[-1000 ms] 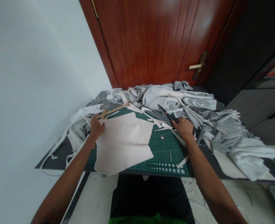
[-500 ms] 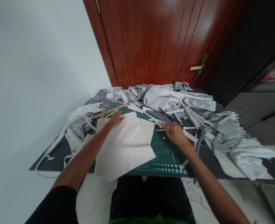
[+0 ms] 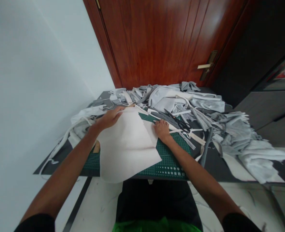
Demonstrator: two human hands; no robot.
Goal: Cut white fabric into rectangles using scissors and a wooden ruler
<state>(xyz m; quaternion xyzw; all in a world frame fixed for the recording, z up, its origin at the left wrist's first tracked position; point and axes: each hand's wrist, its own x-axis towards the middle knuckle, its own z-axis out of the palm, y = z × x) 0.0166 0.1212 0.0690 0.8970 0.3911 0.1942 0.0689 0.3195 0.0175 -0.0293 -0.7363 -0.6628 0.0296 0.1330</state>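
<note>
A large sheet of white fabric [image 3: 125, 145] lies over the green cutting mat [image 3: 168, 154], its near edge hanging past the table front. My left hand [image 3: 111, 117] is closed on the far left edge of this sheet, which is raised there. Under its right side another white piece [image 3: 151, 130] shows. My right hand [image 3: 162, 129] rests at that lower piece's right corner with fingers curled in; the exact grip is partly hidden. Black-handled scissors [image 3: 181, 124] lie just right of my right hand, among narrow fabric strips [image 3: 195, 137].
Heaps of grey and white fabric scraps [image 3: 166, 96] line the dark table's back, with more scraps [image 3: 239, 135] at the right and a pile [image 3: 81, 129] at the left. A wooden door [image 3: 152, 42] stands behind, a white wall [image 3: 48, 80] at left.
My left hand has moved left and lifted the sheet's far edge. My right hand has left the strips by the scissors and moved left to the lower piece's corner.
</note>
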